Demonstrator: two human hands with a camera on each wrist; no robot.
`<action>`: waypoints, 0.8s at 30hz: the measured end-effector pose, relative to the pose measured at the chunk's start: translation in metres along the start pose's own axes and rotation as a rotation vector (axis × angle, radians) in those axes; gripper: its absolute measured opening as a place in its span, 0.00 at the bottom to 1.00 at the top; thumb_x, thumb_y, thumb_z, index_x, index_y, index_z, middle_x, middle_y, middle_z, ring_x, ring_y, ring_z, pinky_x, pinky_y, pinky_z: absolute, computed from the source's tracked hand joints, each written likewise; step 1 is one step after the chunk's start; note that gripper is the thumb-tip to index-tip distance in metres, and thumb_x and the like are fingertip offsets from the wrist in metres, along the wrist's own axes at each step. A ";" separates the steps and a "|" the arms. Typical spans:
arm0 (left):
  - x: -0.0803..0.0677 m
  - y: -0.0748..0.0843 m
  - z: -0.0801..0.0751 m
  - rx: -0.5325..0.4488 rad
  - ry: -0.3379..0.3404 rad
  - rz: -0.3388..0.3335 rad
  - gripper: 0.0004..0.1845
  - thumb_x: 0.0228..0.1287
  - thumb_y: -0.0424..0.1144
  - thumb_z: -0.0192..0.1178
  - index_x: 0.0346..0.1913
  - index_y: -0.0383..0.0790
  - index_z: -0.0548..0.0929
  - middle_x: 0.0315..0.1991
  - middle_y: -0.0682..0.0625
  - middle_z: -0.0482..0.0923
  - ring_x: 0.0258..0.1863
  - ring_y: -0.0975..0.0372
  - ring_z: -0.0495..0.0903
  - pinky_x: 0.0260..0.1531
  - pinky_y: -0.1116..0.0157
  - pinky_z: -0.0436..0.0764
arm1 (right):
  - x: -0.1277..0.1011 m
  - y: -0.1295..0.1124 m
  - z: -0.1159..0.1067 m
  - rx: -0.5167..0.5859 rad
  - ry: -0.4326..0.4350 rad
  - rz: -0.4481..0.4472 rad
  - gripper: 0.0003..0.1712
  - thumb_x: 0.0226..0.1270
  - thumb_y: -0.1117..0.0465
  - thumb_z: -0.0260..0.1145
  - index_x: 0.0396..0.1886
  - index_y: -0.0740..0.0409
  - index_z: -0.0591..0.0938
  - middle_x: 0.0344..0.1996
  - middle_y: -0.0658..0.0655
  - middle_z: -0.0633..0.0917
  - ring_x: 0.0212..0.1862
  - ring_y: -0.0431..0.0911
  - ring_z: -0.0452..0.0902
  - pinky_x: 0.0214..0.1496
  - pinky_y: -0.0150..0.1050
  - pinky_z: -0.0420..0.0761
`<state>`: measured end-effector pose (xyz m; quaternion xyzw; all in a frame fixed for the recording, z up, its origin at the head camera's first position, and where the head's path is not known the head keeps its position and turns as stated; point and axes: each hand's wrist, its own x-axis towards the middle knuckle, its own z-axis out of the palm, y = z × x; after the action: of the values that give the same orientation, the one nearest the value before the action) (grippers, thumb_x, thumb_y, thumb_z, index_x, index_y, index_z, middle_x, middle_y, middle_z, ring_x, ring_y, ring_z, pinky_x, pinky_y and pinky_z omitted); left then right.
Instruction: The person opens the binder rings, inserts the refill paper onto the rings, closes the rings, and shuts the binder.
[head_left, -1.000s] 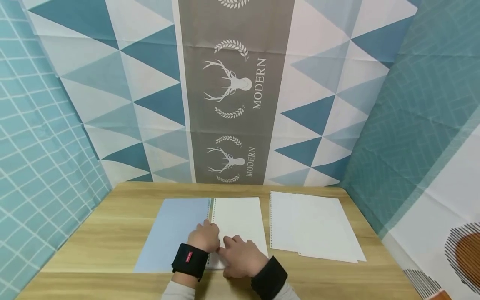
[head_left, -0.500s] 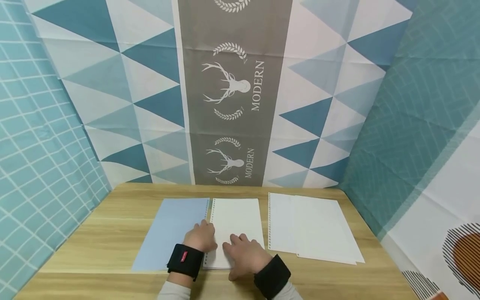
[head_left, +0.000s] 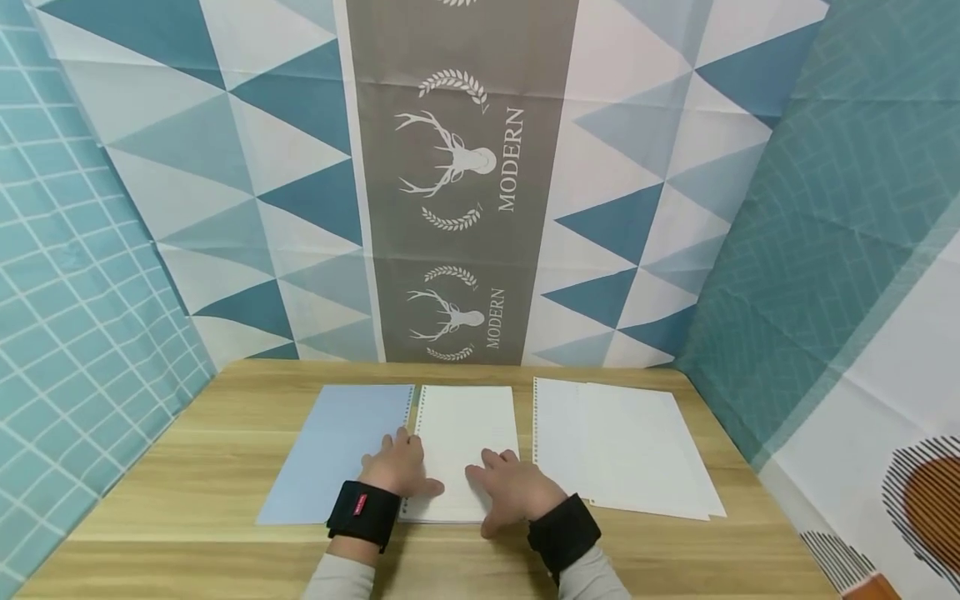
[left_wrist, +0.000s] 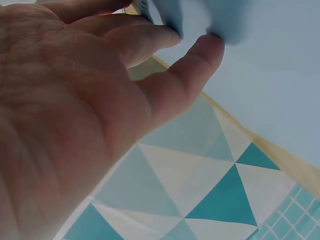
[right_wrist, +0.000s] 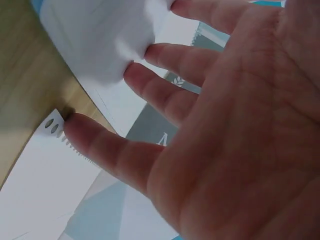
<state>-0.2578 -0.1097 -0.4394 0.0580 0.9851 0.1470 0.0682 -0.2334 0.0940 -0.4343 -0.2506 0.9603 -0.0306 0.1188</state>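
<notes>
Head view shows me a wooden table (head_left: 195, 467) with an open loose-leaf binder lying flat in the middle — a pale blue cover (head_left: 337, 450) spread to the left and a white lined page (head_left: 468, 433) to the right, with the row of binding rings (head_left: 414, 433) between them. The binder's long axis runs away from me, toward the back wall.

Both hands sit at the near end of that page. My left hand (head_left: 397, 471) rests right over the ring line, fingers loosely spread and pointing away from me; in the left wrist view its fingertips (left_wrist: 210, 45) touch the blue cover, holding nothing. My right hand (head_left: 513, 492) lies flat on the lower right part of the white page, fingers straight and fanned. In the right wrist view one fingertip (right_wrist: 75, 127) sits at the punched edge of a sheet, though I cannot tell which sheet it is. So the page lies directly under and ahead of the fingers, and the left hand is the nearer one to the rings.

Just beside the binder, to the right and apart from it, lies a stack of loose punched sheets (head_left: 622, 450), slightly fanned.

Hanging cloth encloses the table on three sides — blue and white triangles with a grey deer banner (head_left: 457, 183) behind, teal patterns at the sides.
</notes>
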 end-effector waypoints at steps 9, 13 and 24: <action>0.001 0.004 0.006 0.005 0.019 -0.014 0.44 0.53 0.52 0.76 0.65 0.24 0.73 0.69 0.26 0.66 0.69 0.32 0.65 0.57 0.30 0.72 | 0.003 0.006 0.004 0.083 -0.022 0.005 0.51 0.48 0.45 0.81 0.74 0.44 0.72 0.77 0.56 0.68 0.75 0.56 0.65 0.70 0.54 0.75; -0.010 0.024 0.008 0.063 -0.002 0.031 0.42 0.54 0.47 0.76 0.66 0.26 0.72 0.68 0.28 0.68 0.68 0.32 0.67 0.54 0.31 0.76 | 0.003 0.007 0.006 0.063 -0.023 -0.005 0.52 0.47 0.44 0.81 0.74 0.46 0.72 0.77 0.59 0.68 0.75 0.57 0.65 0.68 0.56 0.77; -0.016 0.054 0.008 0.166 -0.107 0.112 0.38 0.47 0.49 0.80 0.62 0.41 0.79 0.66 0.35 0.73 0.63 0.35 0.73 0.51 0.32 0.78 | 0.007 0.005 0.000 -0.008 0.013 0.002 0.52 0.43 0.40 0.83 0.71 0.46 0.74 0.72 0.56 0.72 0.71 0.55 0.69 0.60 0.59 0.81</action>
<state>-0.2354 -0.0586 -0.4295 0.1259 0.9840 0.0654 0.1074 -0.2417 0.0949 -0.4369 -0.2498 0.9614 -0.0280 0.1116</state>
